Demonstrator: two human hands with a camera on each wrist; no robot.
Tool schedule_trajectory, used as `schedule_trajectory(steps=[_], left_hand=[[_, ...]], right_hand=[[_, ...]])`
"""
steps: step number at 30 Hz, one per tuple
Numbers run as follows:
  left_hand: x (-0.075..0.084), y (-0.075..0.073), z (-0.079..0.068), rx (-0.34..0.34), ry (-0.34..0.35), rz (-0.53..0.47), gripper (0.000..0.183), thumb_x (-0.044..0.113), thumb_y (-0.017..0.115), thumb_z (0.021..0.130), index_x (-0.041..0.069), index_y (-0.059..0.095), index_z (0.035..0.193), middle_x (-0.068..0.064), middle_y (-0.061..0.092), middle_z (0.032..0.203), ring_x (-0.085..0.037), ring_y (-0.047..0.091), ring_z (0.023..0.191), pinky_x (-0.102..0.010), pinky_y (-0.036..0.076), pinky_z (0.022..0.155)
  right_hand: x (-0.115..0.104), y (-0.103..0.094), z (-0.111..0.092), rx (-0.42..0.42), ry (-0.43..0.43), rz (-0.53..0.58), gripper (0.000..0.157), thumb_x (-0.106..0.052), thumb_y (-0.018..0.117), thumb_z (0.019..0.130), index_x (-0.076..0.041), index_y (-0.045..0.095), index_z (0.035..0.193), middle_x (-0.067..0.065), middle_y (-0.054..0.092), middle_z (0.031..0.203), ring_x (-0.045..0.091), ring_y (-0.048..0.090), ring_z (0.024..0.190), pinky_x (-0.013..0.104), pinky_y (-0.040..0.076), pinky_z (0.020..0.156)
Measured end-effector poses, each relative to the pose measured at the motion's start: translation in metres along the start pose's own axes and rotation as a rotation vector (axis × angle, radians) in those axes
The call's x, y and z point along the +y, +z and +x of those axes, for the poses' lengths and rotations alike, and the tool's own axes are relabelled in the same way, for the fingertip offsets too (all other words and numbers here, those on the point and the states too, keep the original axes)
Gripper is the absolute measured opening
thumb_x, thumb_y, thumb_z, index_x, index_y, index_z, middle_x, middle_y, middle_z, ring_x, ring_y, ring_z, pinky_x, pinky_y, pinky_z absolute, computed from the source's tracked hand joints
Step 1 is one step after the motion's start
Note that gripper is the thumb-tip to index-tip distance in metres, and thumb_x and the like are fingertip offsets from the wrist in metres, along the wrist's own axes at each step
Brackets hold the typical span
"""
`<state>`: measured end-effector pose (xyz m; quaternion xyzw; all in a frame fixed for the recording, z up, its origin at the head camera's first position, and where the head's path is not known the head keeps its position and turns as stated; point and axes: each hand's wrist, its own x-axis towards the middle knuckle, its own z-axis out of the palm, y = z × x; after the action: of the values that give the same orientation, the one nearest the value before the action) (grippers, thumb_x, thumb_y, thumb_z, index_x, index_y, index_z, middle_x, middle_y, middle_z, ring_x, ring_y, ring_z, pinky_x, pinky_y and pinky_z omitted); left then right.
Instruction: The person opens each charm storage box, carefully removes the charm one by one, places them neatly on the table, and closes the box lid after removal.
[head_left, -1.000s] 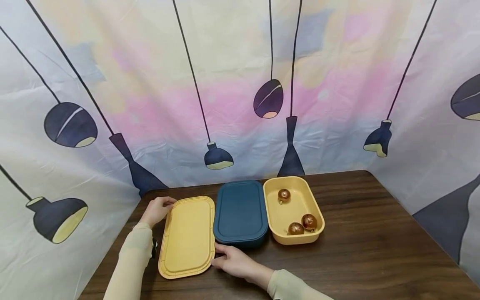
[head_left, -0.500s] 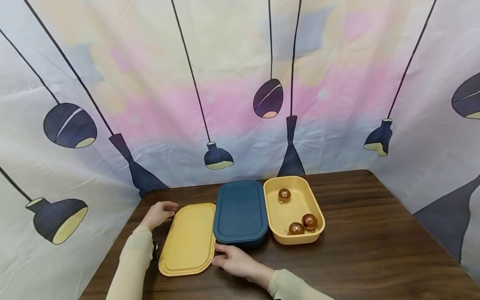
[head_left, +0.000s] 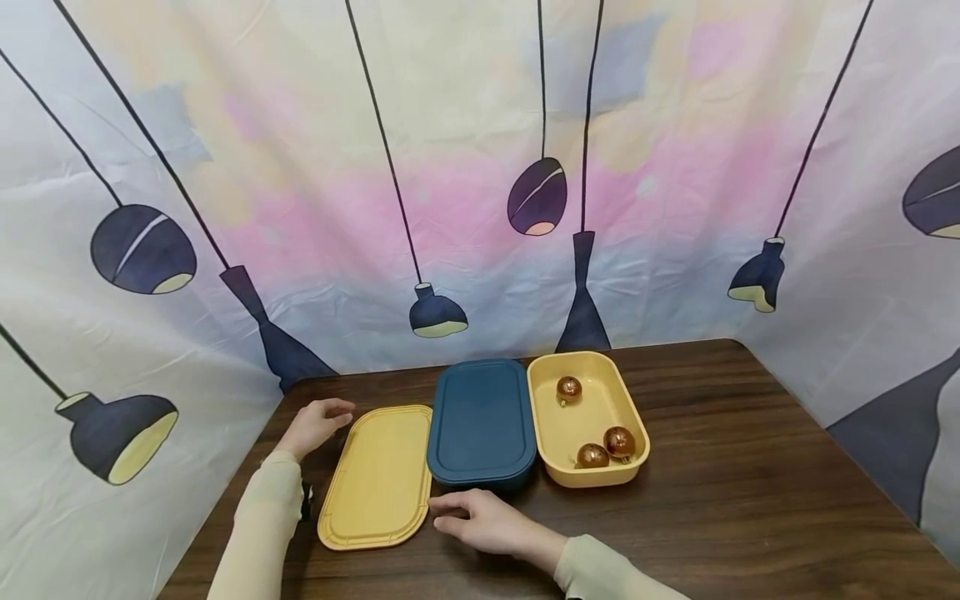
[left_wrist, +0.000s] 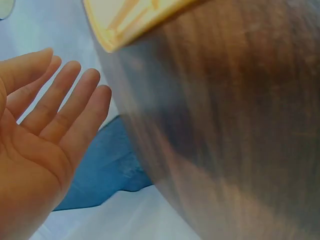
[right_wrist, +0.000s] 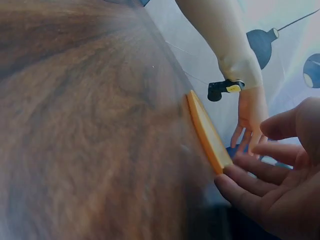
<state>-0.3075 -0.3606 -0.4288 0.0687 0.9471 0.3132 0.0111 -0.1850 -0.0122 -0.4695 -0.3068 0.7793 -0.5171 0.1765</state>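
A yellow rectangular lid (head_left: 378,479) lies on the wooden table at the left, beside a box with a dark blue lid (head_left: 482,423). At the lid's far left corner is my left hand (head_left: 313,427), its fingers loosely extended and holding nothing. In the left wrist view the fingers of that hand (left_wrist: 50,120) are spread apart from the lid's edge (left_wrist: 150,22). My right hand (head_left: 491,525) is by the lid's near right edge, fingers relaxed and thumb apart, with nothing in its grasp. The right wrist view shows its fingertips overlapping the end of the lid (right_wrist: 207,132).
An open yellow box (head_left: 592,478) with three shiny copper-coloured bauble ornaments (head_left: 568,389) stands right of the blue-lidded box. A fabric backdrop with printed lamps hangs behind the brown table (head_left: 735,467). The left wrist wears a small black device (right_wrist: 225,89).
The yellow lid's far end has come down, and it now lies flat. Both hands have let go of it; the right hand has drawn slightly to the right.
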Motion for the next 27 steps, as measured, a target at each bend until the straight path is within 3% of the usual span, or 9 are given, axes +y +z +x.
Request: schedule_trajectory(steps=[4, 9, 15, 23, 27], left_hand=[[0.009, -0.001, 0.000, 0.029, 0.035, 0.018, 0.037, 0.020, 0.057, 0.105, -0.003, 0.062, 0.133, -0.026, 0.061, 0.132, -0.045, 0.059, 0.117, -0.058, 0.049, 0.094], [0.028, -0.003, -0.001, 0.051, 0.107, 0.028, 0.041, 0.027, 0.055, 0.106, 0.001, 0.060, 0.138, -0.025, 0.059, 0.135, -0.046, 0.056, 0.123, -0.060, 0.047, 0.098], [0.055, 0.002, -0.006, 0.047, 0.175, 0.015, 0.042, 0.028, 0.054, 0.107, 0.005, 0.057, 0.142, -0.022, 0.058, 0.139, -0.044, 0.055, 0.125, -0.058, 0.045, 0.101], [0.086, 0.017, -0.017, 0.000, 0.272, 0.013, 0.041, 0.029, 0.055, 0.106, 0.011, 0.058, 0.142, -0.013, 0.062, 0.136, -0.032, 0.062, 0.118, -0.053, 0.049, 0.100], [0.094, 0.025, -0.028, -0.027, 0.305, 0.009, 0.039, 0.026, 0.057, 0.105, 0.012, 0.058, 0.142, -0.010, 0.062, 0.136, -0.029, 0.062, 0.118, -0.053, 0.050, 0.099]], right_hand=[[-0.005, -0.011, -0.008, -0.051, -0.124, -0.044, 0.032, -0.026, 0.059, 0.104, -0.011, 0.070, 0.129, -0.006, 0.072, 0.118, -0.003, 0.061, 0.109, 0.020, 0.049, 0.090], [-0.012, -0.028, -0.018, -0.065, -0.268, -0.039, 0.030, -0.026, 0.054, 0.107, -0.013, 0.070, 0.129, -0.002, 0.076, 0.108, 0.002, 0.067, 0.099, 0.017, 0.051, 0.078], [-0.017, -0.052, -0.030, 0.075, -0.333, -0.107, 0.027, -0.026, 0.056, 0.106, -0.018, 0.073, 0.125, -0.011, 0.074, 0.107, 0.005, 0.068, 0.100, 0.022, 0.055, 0.081], [-0.008, -0.082, -0.041, 0.267, -0.339, -0.279, 0.025, -0.022, 0.059, 0.105, -0.015, 0.074, 0.124, 0.001, 0.073, 0.114, 0.006, 0.065, 0.092, 0.026, 0.054, 0.075], [-0.001, -0.090, -0.041, 0.299, -0.327, -0.368, 0.026, -0.021, 0.059, 0.104, -0.014, 0.073, 0.124, -0.005, 0.070, 0.119, 0.010, 0.065, 0.104, 0.032, 0.055, 0.086]])
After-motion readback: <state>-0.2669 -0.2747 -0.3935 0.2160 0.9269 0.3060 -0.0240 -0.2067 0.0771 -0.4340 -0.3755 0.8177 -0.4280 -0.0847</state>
